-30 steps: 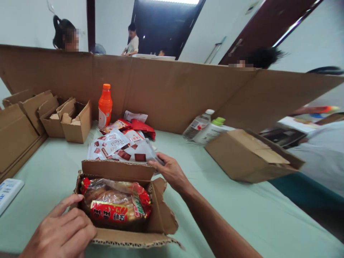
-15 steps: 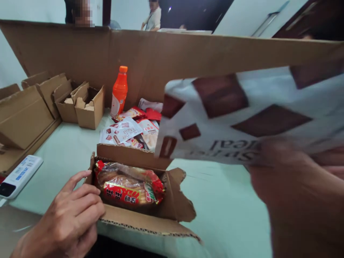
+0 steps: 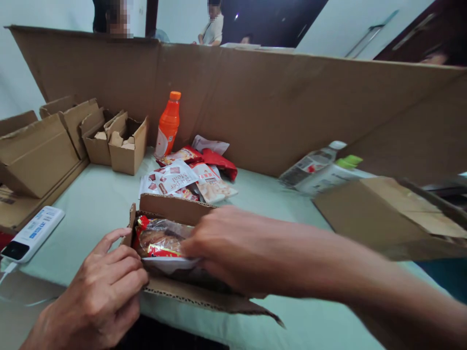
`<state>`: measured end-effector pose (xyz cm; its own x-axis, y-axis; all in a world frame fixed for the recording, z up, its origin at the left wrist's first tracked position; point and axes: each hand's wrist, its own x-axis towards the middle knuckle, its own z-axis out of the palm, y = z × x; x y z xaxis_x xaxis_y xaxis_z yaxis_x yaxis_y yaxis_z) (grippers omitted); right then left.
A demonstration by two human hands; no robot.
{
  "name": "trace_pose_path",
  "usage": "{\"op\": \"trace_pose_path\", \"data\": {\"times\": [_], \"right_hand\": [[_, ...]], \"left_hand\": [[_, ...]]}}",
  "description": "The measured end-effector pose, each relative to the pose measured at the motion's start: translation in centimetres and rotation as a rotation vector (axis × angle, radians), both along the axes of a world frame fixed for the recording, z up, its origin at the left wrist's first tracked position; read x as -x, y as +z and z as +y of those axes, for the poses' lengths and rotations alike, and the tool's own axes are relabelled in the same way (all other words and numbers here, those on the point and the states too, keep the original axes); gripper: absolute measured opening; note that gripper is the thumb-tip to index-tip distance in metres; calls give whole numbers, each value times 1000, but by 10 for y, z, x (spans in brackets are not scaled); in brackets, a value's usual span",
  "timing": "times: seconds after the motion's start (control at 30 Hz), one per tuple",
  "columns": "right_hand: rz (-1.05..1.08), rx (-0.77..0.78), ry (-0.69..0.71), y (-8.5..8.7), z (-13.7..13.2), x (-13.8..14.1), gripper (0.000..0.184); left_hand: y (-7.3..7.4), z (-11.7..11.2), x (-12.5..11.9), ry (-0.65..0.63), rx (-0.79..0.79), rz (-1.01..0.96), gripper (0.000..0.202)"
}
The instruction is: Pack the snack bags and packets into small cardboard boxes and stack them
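An open cardboard box (image 3: 175, 204) sits in front of me with a red and clear bag of rice crackers (image 3: 160, 238) inside it. My left hand (image 3: 98, 282) holds the box at its left end, fingers curled against the wall. Inside the box, along its near wall, my right hand (image 3: 222, 248) grips a white "Super Meal" packet (image 3: 170, 265). That hand covers most of the packet and the right half of the cracker bag. Its fingertips are hidden.
Behind the box lies a pile of snack packets (image 3: 215, 182), with an orange bottle (image 3: 168, 124) standing beside it. Small cardboard boxes (image 3: 127, 150) and a white power bank (image 3: 34, 233) are at left. A clear bottle (image 3: 310, 163) and a larger carton (image 3: 365, 214) lie at right. A tall cardboard panel (image 3: 255, 97) closes the back.
My right hand has brought the white packet from the raised right side down and left into the box. My left hand stays at the box's left end.
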<state>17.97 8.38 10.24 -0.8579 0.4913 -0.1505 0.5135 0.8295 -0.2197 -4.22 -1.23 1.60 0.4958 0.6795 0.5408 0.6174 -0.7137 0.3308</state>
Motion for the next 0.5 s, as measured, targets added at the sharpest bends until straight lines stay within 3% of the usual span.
{"op": "trace_pose_path", "data": {"times": [0.07,0.13,0.17,0.27,0.37,0.43,0.5], "right_hand": [[-239,19,163,-7,7,32,17],[-268,63,160,-12,12,46,13],[-235,104,137,-14,13,45,19],[-19,188,4,-16,11,13,44],[162,197,-169,-29,3,-31,60],[182,236,-234,-45,-4,-45,48],[143,320,-211,-58,-10,-44,18]], "left_hand": [[0,1,0,5,-3,-10,20],[-1,1,0,13,-4,-24,21],[-1,1,0,15,-8,-31,21],[-4,2,2,2,-13,-47,20],[-7,5,3,-15,-7,-63,18],[-9,8,3,-21,0,-75,19],[-11,10,4,-32,3,-81,19]]}}
